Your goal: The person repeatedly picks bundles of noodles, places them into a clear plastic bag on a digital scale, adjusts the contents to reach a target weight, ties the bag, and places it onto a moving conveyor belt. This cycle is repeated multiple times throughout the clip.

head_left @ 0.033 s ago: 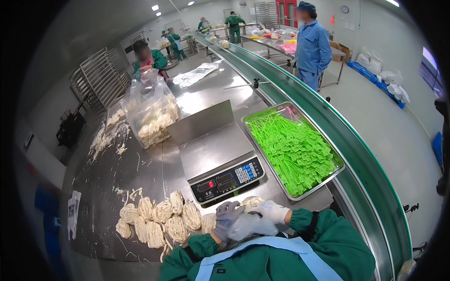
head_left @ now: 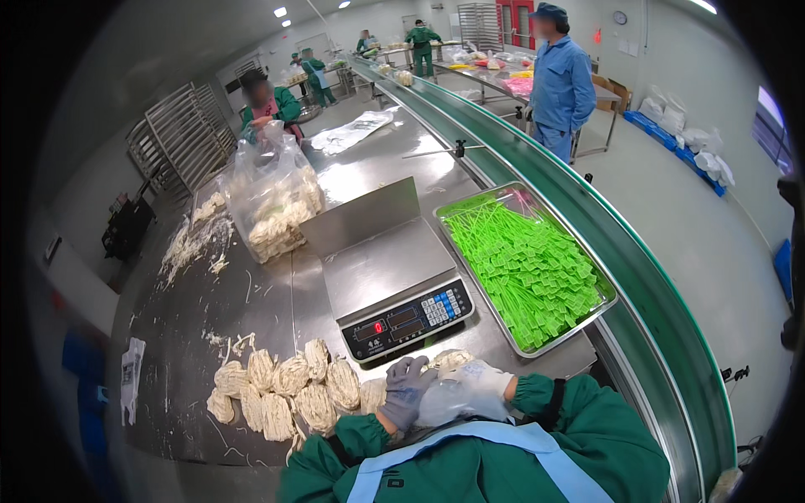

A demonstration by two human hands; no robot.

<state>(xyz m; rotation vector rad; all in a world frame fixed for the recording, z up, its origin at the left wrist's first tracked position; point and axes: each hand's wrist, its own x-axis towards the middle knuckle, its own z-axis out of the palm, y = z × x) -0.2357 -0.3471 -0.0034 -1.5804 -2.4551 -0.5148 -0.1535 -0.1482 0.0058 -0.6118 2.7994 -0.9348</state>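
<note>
My left hand (head_left: 406, 390) in a grey glove and my right hand (head_left: 485, 379) in a white glove are closed on a clear plastic bag (head_left: 459, 407) at the lower middle. Beyond them lies a pale noodle bundle (head_left: 449, 359). More noodle nests (head_left: 289, 375) cluster to the left. A steel scale (head_left: 407, 314) with an upright back plate stands just past my hands. To its right is a metal tray (head_left: 605, 298) full of bright green plastic strips (head_left: 524, 268).
A large bag of noodles (head_left: 277, 210) and white sheets (head_left: 352, 130) lie farther along the steel table (head_left: 184, 352). A green conveyor (head_left: 662, 335) runs along the right. A co-worker in green (head_left: 268, 109) stands opposite; another in blue (head_left: 558, 92) stands beyond the conveyor, with more workers behind.
My gloved hands and the plastic bag have shifted very slightly. Nothing else has visibly moved.
</note>
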